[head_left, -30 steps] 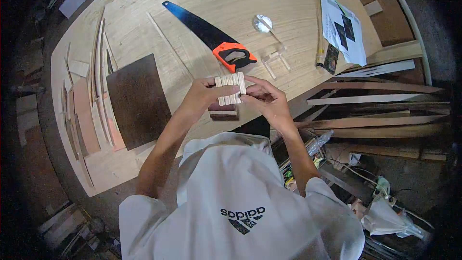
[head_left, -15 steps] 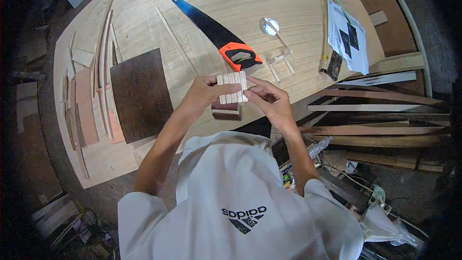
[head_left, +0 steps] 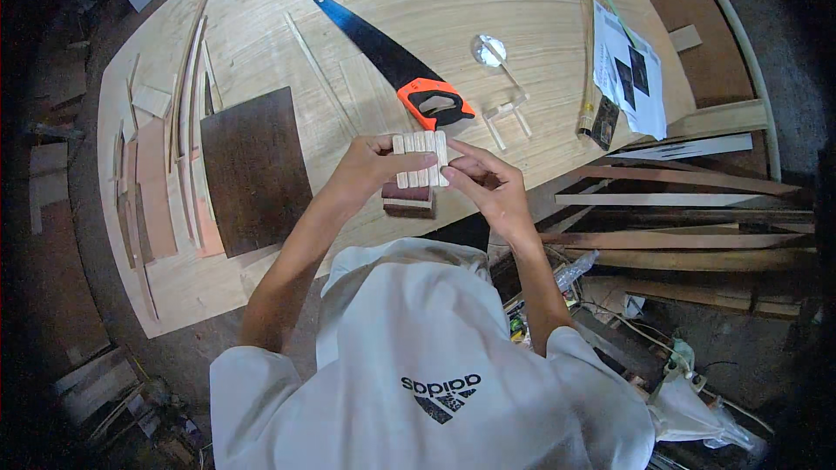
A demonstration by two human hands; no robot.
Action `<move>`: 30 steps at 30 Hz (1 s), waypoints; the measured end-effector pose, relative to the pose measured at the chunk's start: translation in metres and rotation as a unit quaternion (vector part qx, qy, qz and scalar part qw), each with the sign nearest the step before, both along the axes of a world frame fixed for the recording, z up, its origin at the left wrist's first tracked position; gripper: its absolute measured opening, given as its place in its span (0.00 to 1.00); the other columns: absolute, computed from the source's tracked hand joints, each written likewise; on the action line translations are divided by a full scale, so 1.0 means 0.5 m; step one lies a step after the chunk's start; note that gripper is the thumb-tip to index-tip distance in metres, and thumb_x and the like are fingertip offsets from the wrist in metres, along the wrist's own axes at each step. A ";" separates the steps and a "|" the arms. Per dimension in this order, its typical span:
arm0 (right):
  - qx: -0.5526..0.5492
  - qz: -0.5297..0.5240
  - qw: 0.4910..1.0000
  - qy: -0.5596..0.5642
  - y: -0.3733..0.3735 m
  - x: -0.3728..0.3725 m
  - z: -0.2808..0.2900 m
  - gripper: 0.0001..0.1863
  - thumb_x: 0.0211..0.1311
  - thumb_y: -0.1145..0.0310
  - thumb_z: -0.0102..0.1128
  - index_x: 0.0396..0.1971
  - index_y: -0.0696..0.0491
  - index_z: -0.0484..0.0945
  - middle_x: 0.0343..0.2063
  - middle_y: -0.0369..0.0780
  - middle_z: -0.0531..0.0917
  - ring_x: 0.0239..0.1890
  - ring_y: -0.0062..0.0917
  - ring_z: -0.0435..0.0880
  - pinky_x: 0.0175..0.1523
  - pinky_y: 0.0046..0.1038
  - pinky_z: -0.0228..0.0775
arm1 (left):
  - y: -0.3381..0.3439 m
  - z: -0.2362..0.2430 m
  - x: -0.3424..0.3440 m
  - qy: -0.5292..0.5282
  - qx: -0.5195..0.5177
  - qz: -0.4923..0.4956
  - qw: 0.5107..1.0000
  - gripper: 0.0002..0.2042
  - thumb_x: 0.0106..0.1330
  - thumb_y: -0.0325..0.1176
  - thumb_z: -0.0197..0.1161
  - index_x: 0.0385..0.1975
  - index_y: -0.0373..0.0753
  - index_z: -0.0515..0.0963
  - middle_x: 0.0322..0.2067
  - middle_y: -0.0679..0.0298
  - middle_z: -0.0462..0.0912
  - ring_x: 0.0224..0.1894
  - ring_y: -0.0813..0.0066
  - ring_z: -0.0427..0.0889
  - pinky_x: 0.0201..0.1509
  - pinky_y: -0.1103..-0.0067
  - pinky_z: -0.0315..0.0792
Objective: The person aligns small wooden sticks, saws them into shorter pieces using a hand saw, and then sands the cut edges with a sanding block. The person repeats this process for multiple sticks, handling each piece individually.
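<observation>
Between my two hands is a small panel of pale wooden strips [head_left: 414,177], laid side by side. My left hand [head_left: 370,170] is closed on its left side, the thumb lying across the front of the strips. At the right edge, my right hand [head_left: 492,178] pinches the outermost strip between thumb and fingers. Just below the panel, a sanding block [head_left: 408,202] with a dark red face rests at the table's near edge, partly covered by the strips. Beyond my hands lies a handsaw [head_left: 383,52] with an orange and black handle.
A dark brown board [head_left: 257,172] lies to the left, beside long thin wood strips [head_left: 185,113]. Right of the saw are a round shiny disc [head_left: 488,50] and a small stick frame [head_left: 505,109]. Printed sheets [head_left: 631,70] sit at the table's right; stacked planks [head_left: 670,200] are beyond its edge.
Almost nothing differs. The strips stay in both hands at the same place, and the view has shifted very slightly.
</observation>
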State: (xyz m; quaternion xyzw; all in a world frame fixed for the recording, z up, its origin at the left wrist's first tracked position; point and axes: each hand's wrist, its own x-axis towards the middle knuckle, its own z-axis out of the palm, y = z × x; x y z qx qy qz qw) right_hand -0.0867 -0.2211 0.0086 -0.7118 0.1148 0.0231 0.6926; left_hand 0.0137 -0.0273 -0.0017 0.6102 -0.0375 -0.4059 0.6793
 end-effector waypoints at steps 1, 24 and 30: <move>0.002 0.001 1.000 0.003 -0.001 0.000 0.001 0.23 0.64 0.74 0.67 0.59 0.54 0.78 0.37 0.37 0.86 0.41 0.15 0.82 0.49 0.20 0.73 | -0.001 0.006 0.000 0.002 0.000 0.000 1.000 0.14 0.60 0.33 0.72 0.41 0.31 0.84 0.35 0.61 0.88 0.35 0.76 0.86 0.42 0.78 0.78; 0.003 0.028 1.000 -0.008 0.000 0.017 -0.004 0.22 0.62 0.73 0.68 0.57 0.55 0.78 0.37 0.39 0.87 0.40 0.17 0.83 0.50 0.23 0.75 | 0.014 -0.004 0.002 0.022 -0.005 -0.008 1.000 0.17 0.61 0.36 0.72 0.45 0.31 0.82 0.38 0.60 0.87 0.40 0.75 0.86 0.47 0.78 0.77; -0.010 0.033 0.999 -0.001 0.005 0.020 -0.006 0.23 0.62 0.73 0.69 0.57 0.54 0.78 0.37 0.38 0.86 0.40 0.18 0.83 0.49 0.23 0.74 | 0.019 -0.033 0.003 0.038 -0.026 -0.004 0.999 0.17 0.62 0.37 0.71 0.46 0.33 0.82 0.40 0.62 0.87 0.40 0.76 0.86 0.48 0.78 0.77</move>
